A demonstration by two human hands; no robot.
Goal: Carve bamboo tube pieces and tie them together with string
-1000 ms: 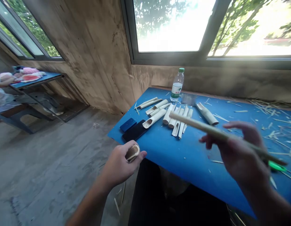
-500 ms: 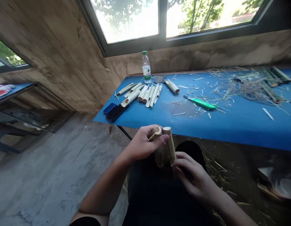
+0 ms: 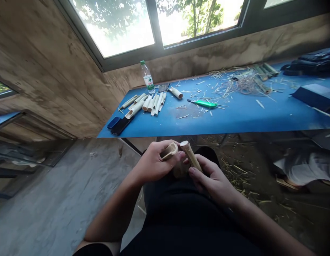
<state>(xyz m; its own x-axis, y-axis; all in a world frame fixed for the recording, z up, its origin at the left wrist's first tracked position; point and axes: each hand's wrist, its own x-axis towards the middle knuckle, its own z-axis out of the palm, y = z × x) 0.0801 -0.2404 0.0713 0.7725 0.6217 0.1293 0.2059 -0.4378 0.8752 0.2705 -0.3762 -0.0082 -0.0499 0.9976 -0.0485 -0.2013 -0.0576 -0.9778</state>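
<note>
While over lap (image 3: 178, 217), both hands (image 3: 154, 164) (image 3: 214, 180) around bamboo (image 3: 190, 157).

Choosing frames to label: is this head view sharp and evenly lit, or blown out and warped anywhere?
Head view: window sky blown out to white; left hand with its bamboo piece and right hand with its stick are sharp; table evenly lit; right corners darken.

We look down on a blue table (image 3: 234, 121) under the window. At its left end a dark phone (image 3: 121, 125) and a blue case (image 3: 113, 122) lie side by side, near a row of cut bamboo tubes (image 3: 151, 103) and an upright water bottle (image 3: 147, 77). A green-handled knife (image 3: 203, 104) rests mid-table among shavings (image 3: 239, 83). Green bamboo stalks (image 3: 263, 69), a dark bag (image 3: 311, 62) and a blue box (image 3: 314, 96) sit to the right.
</note>
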